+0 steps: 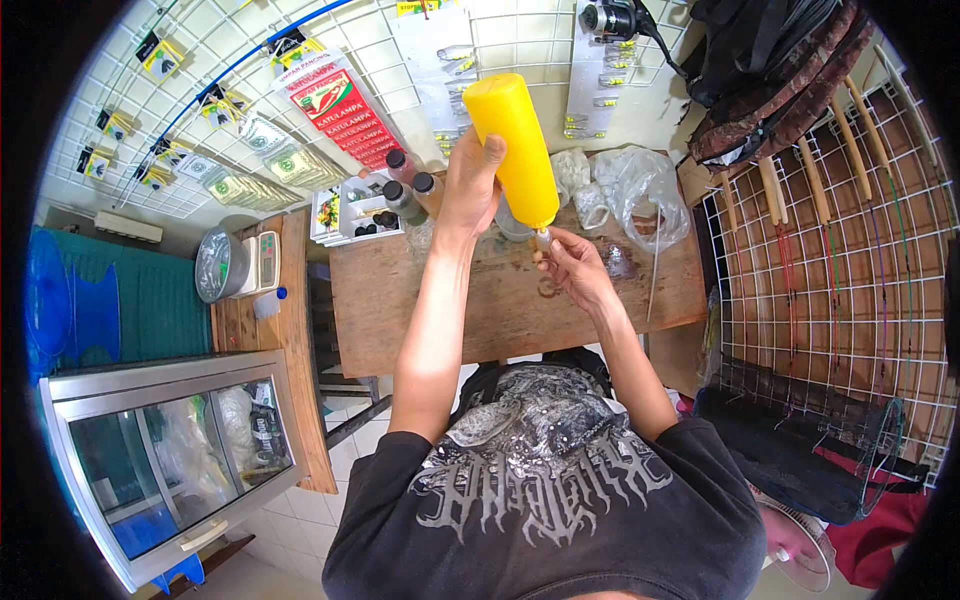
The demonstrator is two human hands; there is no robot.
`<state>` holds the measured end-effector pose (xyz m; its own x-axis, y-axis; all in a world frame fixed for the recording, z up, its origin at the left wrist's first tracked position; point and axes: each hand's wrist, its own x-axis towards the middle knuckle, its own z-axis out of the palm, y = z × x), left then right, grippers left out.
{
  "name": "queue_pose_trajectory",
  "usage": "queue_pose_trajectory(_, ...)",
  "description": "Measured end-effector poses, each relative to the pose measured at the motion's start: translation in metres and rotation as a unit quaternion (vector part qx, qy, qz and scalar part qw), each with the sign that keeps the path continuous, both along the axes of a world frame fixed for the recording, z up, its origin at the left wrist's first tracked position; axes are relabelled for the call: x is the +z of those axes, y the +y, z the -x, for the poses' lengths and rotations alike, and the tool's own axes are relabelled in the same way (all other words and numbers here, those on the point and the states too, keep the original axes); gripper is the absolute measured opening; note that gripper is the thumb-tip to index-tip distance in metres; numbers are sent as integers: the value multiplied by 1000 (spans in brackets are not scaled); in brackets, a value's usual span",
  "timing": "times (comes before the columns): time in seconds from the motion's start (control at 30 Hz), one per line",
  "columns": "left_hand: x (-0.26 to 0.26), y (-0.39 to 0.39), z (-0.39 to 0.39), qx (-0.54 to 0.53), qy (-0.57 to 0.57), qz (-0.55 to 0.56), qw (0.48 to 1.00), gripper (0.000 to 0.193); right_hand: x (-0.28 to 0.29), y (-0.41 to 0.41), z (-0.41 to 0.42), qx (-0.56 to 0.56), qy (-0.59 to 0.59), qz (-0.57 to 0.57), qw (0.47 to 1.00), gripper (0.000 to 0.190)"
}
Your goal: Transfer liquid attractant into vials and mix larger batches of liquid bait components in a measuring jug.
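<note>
Tipped nozzle-down, a yellow plastic squeeze bottle (529,150) is gripped around its side by my left hand (471,191). The fingers of my right hand (576,264) pinch a small whitish vial (543,238) right at the bottle's nozzle. Whether the nozzle goes inside the vial or only touches its mouth is too small to tell. Both hands are above a worn wooden table (420,300). Partly hidden behind the yellow bottle stands a clear plastic tub (513,223).
Several black-capped bottles (403,202) stand by a white compartment box (326,217) at the left. Clear plastic bags (646,196) and a thin stick (655,266) lie right. A wire grid (517,37) with fishing tackle backs the table. Left stands a glass display case (180,457).
</note>
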<state>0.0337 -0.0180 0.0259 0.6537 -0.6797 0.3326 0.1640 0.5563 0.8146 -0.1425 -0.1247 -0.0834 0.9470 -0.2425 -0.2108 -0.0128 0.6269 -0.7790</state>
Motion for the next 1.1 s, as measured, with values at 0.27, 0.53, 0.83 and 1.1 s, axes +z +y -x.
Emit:
queue_pose_trajectory(0.27,0,2,-2,0,1,1,1000,68,0,0,-2,9,-21,-13,1000,33)
queue_pose_trajectory(0.53,4,4,0,7,16,4,1000,67,-2,-2,-2,15,-37,-24,999,34)
queue_pose_trajectory(0.83,-8,17,2,45,66,8,997,62,-6,-3,-2,15,-37,-35,999,34)
queue_pose_trajectory(1.1,-55,42,7,123,186,21,975,52,-9,0,1,25,-31,-45,998,34)
